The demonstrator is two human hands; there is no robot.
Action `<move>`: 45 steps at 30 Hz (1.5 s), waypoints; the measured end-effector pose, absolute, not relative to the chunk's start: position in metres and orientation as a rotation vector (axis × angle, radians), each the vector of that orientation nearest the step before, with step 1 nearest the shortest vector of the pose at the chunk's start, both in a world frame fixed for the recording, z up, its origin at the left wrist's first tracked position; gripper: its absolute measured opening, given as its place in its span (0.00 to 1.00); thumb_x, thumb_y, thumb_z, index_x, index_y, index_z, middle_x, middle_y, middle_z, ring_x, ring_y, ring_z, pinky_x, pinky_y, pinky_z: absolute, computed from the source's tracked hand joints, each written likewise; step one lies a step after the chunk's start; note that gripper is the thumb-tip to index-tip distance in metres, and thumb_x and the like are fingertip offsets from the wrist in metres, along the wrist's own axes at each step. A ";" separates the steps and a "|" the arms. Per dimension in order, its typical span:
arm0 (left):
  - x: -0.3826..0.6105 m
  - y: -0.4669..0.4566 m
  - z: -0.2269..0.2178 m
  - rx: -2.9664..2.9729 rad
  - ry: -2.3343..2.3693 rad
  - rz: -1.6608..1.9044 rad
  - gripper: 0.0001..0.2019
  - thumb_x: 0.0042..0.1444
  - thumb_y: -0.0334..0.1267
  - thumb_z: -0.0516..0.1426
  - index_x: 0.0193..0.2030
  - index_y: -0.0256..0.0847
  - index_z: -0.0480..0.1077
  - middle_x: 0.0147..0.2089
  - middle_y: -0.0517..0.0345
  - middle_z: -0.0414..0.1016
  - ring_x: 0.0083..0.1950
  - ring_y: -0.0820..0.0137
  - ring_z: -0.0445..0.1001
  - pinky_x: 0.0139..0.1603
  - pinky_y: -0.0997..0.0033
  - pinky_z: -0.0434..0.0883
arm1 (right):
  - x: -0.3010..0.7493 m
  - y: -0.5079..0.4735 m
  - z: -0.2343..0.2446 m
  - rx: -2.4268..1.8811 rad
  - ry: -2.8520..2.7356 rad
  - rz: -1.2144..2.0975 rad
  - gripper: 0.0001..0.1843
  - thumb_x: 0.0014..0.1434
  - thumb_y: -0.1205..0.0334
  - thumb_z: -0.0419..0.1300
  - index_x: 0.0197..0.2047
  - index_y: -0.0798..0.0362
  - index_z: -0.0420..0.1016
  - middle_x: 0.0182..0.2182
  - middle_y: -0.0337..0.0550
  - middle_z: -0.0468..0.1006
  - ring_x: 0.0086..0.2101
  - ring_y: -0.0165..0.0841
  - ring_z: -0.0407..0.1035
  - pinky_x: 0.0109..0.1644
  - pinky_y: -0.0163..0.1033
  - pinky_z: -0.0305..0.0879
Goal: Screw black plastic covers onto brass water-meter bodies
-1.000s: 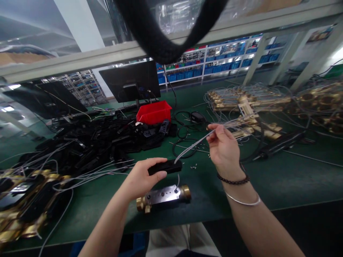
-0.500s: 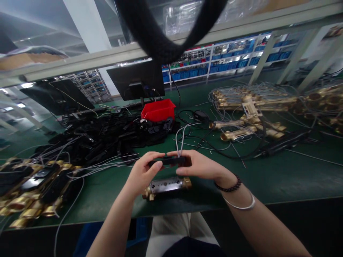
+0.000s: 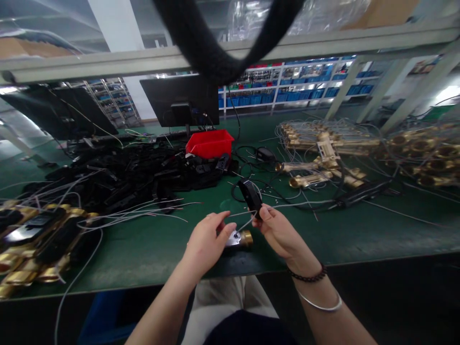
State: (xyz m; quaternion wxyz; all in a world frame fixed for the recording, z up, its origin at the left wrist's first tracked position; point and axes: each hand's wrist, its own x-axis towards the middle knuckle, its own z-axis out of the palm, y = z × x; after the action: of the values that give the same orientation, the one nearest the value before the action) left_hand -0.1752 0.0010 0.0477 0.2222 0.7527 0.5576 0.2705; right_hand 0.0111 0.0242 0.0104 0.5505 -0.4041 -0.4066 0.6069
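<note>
My right hand (image 3: 276,230) pinches the lower end of a black plastic cover (image 3: 249,194), which is tilted up on end above the bench. Grey wires run by the cover; one leads down to the brass valve body (image 3: 246,238) lying below. My left hand (image 3: 207,239) is over the valve body's left part and hides most of it. Its thumb and index finger are apart, close to a wire, with no object visible between them. A silvery plate with a dark hole shows on the valve body beside my left thumb.
A heap of black plastic covers (image 3: 132,177) lies left of a red bin (image 3: 210,143). Brass bodies with wires (image 3: 32,249) stand at left, more brass bodies (image 3: 330,139) at back right. A black tool with a cord (image 3: 364,194) lies at right. Monitors (image 3: 179,100) stand behind.
Both hands held the black cover level above the valve body. The left hand has let go and moved down over the body; the right has turned the cover up on end, moving slightly right.
</note>
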 end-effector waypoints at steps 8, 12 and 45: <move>-0.144 0.005 0.042 2.021 1.535 0.864 0.07 0.56 0.30 0.54 0.35 0.40 0.74 0.37 0.54 0.77 0.40 0.64 0.74 0.42 0.67 0.69 | -0.008 0.011 0.007 -0.756 -1.009 1.551 0.27 0.39 0.51 0.72 0.42 0.49 0.74 0.37 0.42 0.77 0.38 0.34 0.71 0.46 0.40 0.68; -0.160 0.002 0.044 1.994 1.543 0.852 0.10 0.51 0.29 0.57 0.41 0.41 0.75 0.42 0.52 0.78 0.44 0.61 0.74 0.45 0.63 0.69 | -0.004 0.009 0.006 -0.866 -1.160 1.480 0.30 0.39 0.50 0.72 0.45 0.51 0.74 0.41 0.46 0.77 0.42 0.38 0.71 0.46 0.43 0.68; -0.211 -0.008 0.004 1.569 1.601 1.133 0.27 0.47 0.38 0.59 0.56 0.42 0.65 0.43 0.55 0.75 0.31 0.71 0.70 0.34 0.69 0.70 | -0.029 0.014 -0.014 -1.220 -1.590 0.911 0.25 0.61 0.43 0.46 0.22 0.53 0.61 0.20 0.37 0.64 0.24 0.29 0.59 0.28 0.34 0.55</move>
State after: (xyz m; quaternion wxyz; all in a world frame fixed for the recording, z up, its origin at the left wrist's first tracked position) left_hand -0.2106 -0.0076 0.0039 0.3099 0.5938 0.6060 0.4291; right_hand -0.0286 0.0140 -0.0138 0.4528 -0.4942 -0.6438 0.3691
